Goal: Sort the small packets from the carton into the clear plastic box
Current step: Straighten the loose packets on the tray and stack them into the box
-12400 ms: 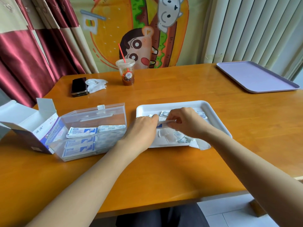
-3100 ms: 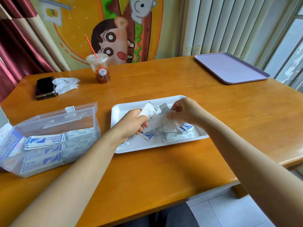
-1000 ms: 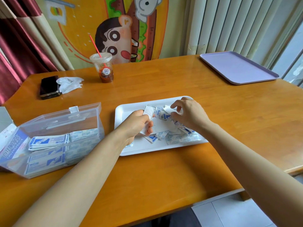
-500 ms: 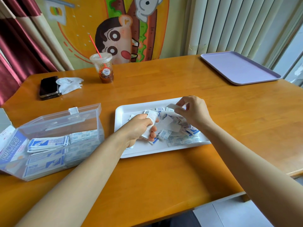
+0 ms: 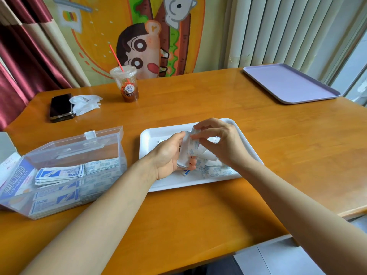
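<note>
The head-worn camera looks forward and down, close over the table (image 5: 198, 215).

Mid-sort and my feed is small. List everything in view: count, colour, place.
table: one, orange wood, under everything
white tray: one, white, table centre
loose packets: several, white and blue, right part of white tray
held packets: small stack, white, above white tray
clear box: one, transparent, lid up, left of white tray
boxed packets: stacks, white and blue, inside clear box
carton: one, white and blue, left edge, beside clear box
phone: one, black, far left
tissue: one, white, beside phone
cup: one, clear, red straw, dark drink, far middle
lilac tray: one, far right
left hand: grips held packets
right hand: pinches their top edge
</note>
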A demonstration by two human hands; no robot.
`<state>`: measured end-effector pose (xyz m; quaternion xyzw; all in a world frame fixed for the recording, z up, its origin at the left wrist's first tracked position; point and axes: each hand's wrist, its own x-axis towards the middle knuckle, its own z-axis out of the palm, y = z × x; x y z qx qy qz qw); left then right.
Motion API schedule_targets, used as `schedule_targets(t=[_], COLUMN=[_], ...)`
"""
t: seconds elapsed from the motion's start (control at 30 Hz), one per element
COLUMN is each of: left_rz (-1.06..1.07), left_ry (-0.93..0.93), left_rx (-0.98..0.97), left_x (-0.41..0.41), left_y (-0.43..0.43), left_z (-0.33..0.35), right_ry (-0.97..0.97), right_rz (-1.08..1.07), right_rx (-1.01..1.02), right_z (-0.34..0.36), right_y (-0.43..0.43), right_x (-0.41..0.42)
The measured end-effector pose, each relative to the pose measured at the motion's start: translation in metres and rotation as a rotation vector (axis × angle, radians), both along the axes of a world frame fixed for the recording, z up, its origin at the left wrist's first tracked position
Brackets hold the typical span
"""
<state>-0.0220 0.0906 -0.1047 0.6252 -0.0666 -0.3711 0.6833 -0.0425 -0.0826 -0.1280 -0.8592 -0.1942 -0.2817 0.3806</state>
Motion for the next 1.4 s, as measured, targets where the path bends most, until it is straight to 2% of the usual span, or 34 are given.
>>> schedule_targets(t=[0.17, 0.47, 0.63, 0.83, 1.03, 1.13, 1.23, 1.3, 1.4], left_rz=[0.037, 0.101, 0.115, 0.079, 0.203, 0.268, 0.263, 0.246, 0.311], left_ry=[-0.080, -0.070, -0.067, -0.147, -0.132, -0.099, -0.043, -0.053, -0.102], left_rx=[-0.047, -0.025, 0.005, 0.129, 0.134, 0.086, 0.047, 0.028, -0.026], left_x=[-0.003, -0.004, -0.008, -0.011, -0.013, -0.015, -0.021, -0.026, -0.030], left_y=[0.000, 0.010, 0.012, 0.012, 0.015, 0.010, 0.000, -0.008, -0.015], left_z=[0.001, -0.001, 0.002, 0.005, 0.008, 0.009, 0.011, 0.012, 0.014], right_ry=[0.024, -0.043, -0.056, 0.112, 0.280, 0.260, 0.191, 0.192, 0.242], right_rz=[0.031, -0.110, -0.092, -0.011, -0.126, -0.268, -0.376, -0.363, -0.235], right_rx=[-0.095, -0.006, -0.019, -0.073, -0.070, 0.008, -0.019, -0.045, -0.048], right_z=[0.001, 0.013, 0.019, 0.028, 0.034, 0.034, 0.031, 0.030, 0.030], right_y=[0.006, -0.004, -0.006, -0.004, -0.002, 0.002, 0.019, 0.035, 0.049], right_x=[-0.006, -0.008, -0.014, -0.022, -0.026, -0.028, -0.031, -0.034, -0.036])
